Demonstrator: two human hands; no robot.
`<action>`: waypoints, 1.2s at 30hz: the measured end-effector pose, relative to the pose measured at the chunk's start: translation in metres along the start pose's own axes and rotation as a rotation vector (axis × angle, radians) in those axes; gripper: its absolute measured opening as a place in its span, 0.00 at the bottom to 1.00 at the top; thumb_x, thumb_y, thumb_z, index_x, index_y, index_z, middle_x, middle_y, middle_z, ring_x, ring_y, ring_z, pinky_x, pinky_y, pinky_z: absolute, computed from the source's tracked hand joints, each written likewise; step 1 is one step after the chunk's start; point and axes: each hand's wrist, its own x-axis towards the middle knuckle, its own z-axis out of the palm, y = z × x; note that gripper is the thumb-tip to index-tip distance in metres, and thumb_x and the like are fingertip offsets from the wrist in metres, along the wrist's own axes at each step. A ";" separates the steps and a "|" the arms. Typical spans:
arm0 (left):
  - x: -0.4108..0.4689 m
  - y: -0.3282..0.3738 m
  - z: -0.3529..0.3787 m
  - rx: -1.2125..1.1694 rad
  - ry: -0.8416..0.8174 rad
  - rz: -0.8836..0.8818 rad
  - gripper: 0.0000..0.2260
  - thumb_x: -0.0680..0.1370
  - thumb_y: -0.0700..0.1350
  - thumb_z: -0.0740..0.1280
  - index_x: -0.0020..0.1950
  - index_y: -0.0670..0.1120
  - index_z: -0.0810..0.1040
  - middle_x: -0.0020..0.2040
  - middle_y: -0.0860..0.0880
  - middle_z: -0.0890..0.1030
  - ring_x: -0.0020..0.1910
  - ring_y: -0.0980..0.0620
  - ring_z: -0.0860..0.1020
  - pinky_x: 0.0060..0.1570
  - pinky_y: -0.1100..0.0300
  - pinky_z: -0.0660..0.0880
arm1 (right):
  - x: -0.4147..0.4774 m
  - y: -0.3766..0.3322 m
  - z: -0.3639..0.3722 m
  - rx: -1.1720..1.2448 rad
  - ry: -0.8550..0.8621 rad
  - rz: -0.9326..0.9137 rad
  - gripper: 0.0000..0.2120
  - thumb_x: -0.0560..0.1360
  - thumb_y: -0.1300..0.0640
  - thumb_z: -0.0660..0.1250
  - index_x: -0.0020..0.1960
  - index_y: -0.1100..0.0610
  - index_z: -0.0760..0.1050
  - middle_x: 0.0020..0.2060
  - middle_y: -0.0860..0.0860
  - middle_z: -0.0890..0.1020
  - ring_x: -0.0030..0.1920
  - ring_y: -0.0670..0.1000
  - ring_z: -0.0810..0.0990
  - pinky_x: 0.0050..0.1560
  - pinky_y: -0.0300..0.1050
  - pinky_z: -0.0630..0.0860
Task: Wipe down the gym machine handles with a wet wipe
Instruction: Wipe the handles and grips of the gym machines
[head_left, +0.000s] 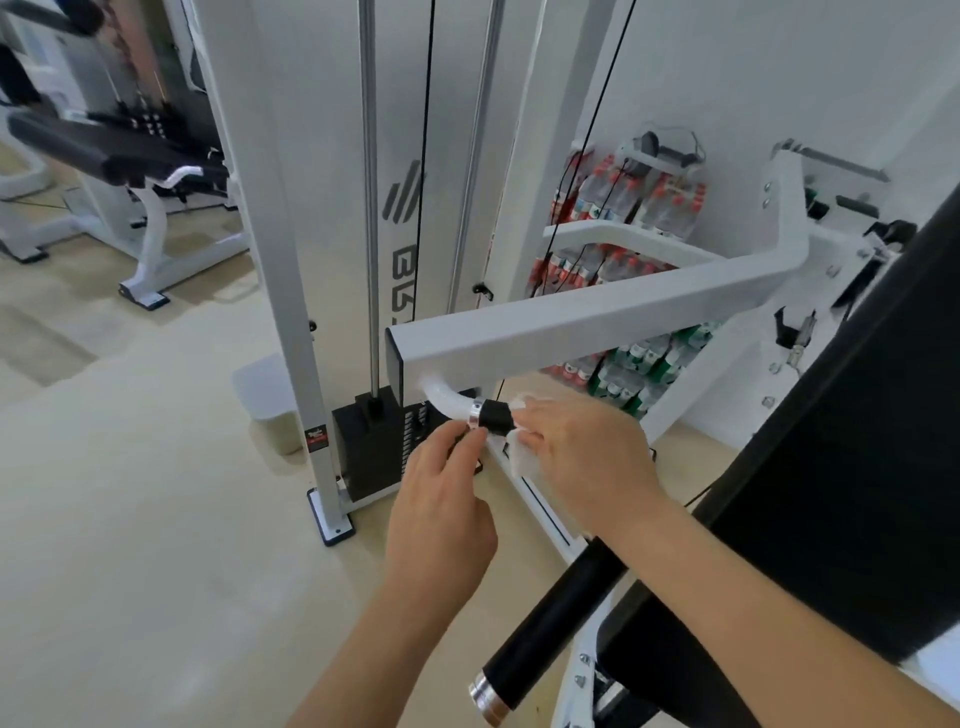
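A black handle grip (497, 419) with a silver collar hangs on a curved white tube under the grey machine arm (597, 319). My right hand (582, 452) is wrapped around the grip with a white wet wipe (522, 460) pressed against it; most of the grip is hidden under the hand. My left hand (441, 499) pinches at the silver collar with thumb and fingertips. A second black handle (550, 618) with a silver end cap lies lower right, untouched.
The weight stack (374, 447) and white upright frame (291, 260) stand just behind the handle, with thin black cables. A black seat pad (841, 467) fills the right. Packs of bottled water (623, 208) are stacked at the wall. Another machine stands far left on the beige floor.
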 end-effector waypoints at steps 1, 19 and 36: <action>0.001 -0.003 -0.002 0.008 0.005 -0.007 0.31 0.68 0.29 0.62 0.70 0.47 0.70 0.69 0.51 0.69 0.68 0.51 0.66 0.63 0.67 0.58 | -0.009 0.006 -0.007 -0.022 0.032 0.029 0.16 0.75 0.50 0.55 0.46 0.54 0.80 0.34 0.49 0.83 0.33 0.52 0.80 0.30 0.47 0.77; 0.015 -0.023 -0.011 -0.111 -0.038 0.042 0.29 0.73 0.35 0.65 0.73 0.50 0.65 0.68 0.53 0.69 0.67 0.55 0.65 0.63 0.68 0.57 | 0.062 -0.023 0.006 0.192 -0.208 0.288 0.10 0.79 0.54 0.61 0.51 0.53 0.81 0.45 0.51 0.84 0.42 0.51 0.78 0.41 0.41 0.70; 0.093 -0.015 -0.027 0.505 -0.234 0.745 0.14 0.77 0.49 0.66 0.61 0.48 0.77 0.53 0.50 0.81 0.47 0.48 0.76 0.46 0.55 0.75 | -0.029 -0.020 -0.029 -0.002 0.034 0.314 0.13 0.76 0.55 0.65 0.60 0.51 0.77 0.53 0.46 0.82 0.52 0.49 0.78 0.51 0.45 0.74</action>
